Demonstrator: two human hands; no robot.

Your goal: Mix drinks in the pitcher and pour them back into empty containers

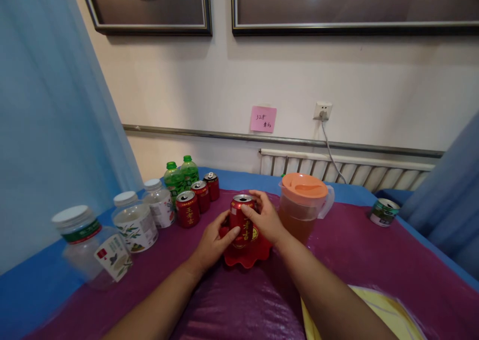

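Observation:
A red drink can [242,220] with gold lettering stands upright over a red scalloped mat or dish [245,257], its opened top facing up. My left hand [215,238] wraps the can's lower left side, the thumb across its front. From the right, my right hand [265,218] grips the upper part, its thumb near the rim and its fingers behind. Just right of my right hand is a clear pitcher [297,218] with an orange lid and amber liquid inside. The can's far side is hidden.
At left stand several red cans [187,210], two green bottles [174,180] and clear jars [134,223] with white lids. A green can [384,213] sits at far right. A yellow cloth [381,305] lies by my right forearm on the purple table cover [344,250].

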